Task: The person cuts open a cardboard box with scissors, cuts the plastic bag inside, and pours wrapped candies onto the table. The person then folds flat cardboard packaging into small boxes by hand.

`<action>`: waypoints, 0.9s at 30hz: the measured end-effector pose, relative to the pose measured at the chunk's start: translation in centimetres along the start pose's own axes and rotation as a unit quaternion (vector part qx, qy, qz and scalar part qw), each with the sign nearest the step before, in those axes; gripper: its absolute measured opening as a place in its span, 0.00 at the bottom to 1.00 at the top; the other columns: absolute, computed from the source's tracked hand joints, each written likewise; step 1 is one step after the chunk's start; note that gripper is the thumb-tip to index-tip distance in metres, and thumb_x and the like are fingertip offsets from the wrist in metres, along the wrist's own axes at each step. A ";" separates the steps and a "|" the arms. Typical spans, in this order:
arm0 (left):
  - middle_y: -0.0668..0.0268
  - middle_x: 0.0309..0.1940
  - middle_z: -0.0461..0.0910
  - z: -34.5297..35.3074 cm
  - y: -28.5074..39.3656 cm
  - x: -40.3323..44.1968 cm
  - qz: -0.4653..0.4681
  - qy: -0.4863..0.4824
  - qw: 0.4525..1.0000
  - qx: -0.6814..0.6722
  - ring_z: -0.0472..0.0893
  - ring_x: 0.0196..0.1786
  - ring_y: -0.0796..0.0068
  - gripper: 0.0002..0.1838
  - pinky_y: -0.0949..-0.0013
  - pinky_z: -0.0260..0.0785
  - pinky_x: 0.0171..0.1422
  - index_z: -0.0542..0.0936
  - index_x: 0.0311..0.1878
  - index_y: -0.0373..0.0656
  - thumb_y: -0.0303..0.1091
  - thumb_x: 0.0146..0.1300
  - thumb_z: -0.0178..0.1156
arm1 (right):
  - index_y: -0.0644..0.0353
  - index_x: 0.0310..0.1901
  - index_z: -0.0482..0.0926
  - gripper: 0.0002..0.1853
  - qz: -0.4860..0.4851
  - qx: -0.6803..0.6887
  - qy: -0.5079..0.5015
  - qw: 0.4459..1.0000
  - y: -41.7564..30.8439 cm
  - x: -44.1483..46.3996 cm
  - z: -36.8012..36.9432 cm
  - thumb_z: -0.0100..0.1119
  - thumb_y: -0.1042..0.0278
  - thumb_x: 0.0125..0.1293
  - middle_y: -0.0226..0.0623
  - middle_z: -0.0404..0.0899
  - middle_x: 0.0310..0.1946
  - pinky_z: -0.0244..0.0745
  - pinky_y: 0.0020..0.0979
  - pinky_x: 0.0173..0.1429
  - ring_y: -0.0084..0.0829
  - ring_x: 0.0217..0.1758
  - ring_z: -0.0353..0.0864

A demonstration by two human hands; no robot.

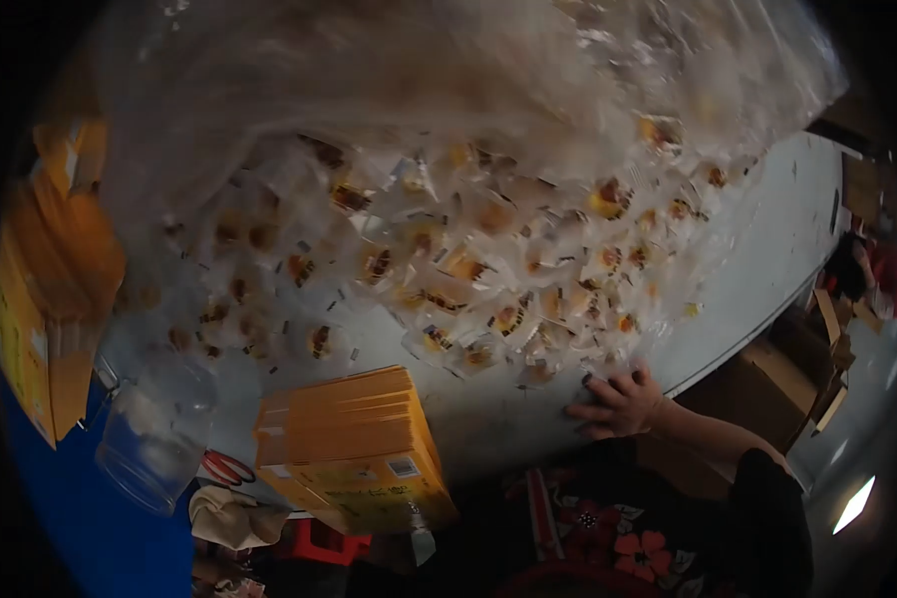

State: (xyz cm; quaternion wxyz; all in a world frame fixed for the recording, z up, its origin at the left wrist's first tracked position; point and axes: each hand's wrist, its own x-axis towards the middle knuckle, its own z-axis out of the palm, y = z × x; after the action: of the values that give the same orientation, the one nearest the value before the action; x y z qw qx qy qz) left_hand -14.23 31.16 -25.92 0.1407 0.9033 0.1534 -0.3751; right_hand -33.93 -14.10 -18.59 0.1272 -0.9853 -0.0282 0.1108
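Note:
My right hand [618, 402] lies at the near edge of the table with its fingers spread, at the border of a heap of small clear packets [508, 317] with yellow and dark print. Its fingertips are close to the nearest packets, and I see nothing held in it. A large clear plastic bag [389, 80] covers the far part of the heap and looks blurred. My left hand does not show. A thick stack of yellow-orange printed envelopes or flat cartons [344, 439] stands at the table's near edge, left of my right hand.
More yellow-orange stacks [55, 289] stand at far left. A clear plastic tub [154, 434], red-handled scissors [227, 467] and a beige cloth [234, 518] are near the left corner. Open cardboard boxes [757, 389] stand beyond the right edge. Part of another person [872, 274] shows at far right.

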 end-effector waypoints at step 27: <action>0.59 0.46 0.73 2.1 4.3 -0.6 0.265 -0.037 0.963 0.038 0.73 0.47 0.68 0.16 0.67 0.67 0.52 0.71 0.51 0.35 0.28 0.60 0.54 | 0.50 0.58 0.67 0.27 -0.010 0.067 0.219 0.973 -0.7 -1.1 0.5 0.49 0.46 0.60 0.42 0.59 0.62 0.46 0.51 0.67 0.41 0.66 0.55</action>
State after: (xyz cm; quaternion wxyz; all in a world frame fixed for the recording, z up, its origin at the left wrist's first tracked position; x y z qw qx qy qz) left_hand -14.30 26.33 -26.26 0.2067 0.9018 -0.1111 -0.3628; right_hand -35.16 -13.42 -18.68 0.1975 -0.9744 -0.0015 -0.1074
